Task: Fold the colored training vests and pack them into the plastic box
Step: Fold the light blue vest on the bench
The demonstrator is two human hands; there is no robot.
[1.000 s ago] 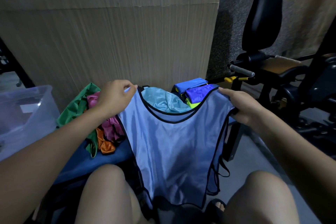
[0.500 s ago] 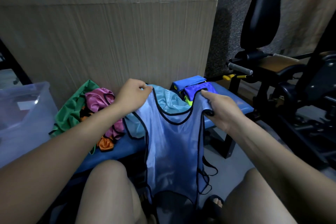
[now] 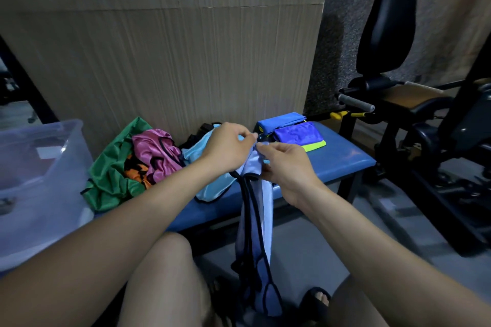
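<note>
We sit before the bench (image 3: 340,164), the plastic box (image 3: 39,183) off its left end. On the bench lie an unfolded pile (image 3: 127,167) and folded vests (image 3: 295,131). Our left hand (image 3: 228,148) and right hand (image 3: 285,164) pinch the blue vest (image 3: 256,223) with curled fingers, shoulders together; it hangs folded lengthwise before the bench. Next, we judge, calls for folding it across.

Left hand (image 3: 228,147) and right hand (image 3: 285,164) meet — fingers pinched together, forearms converging.
</note>
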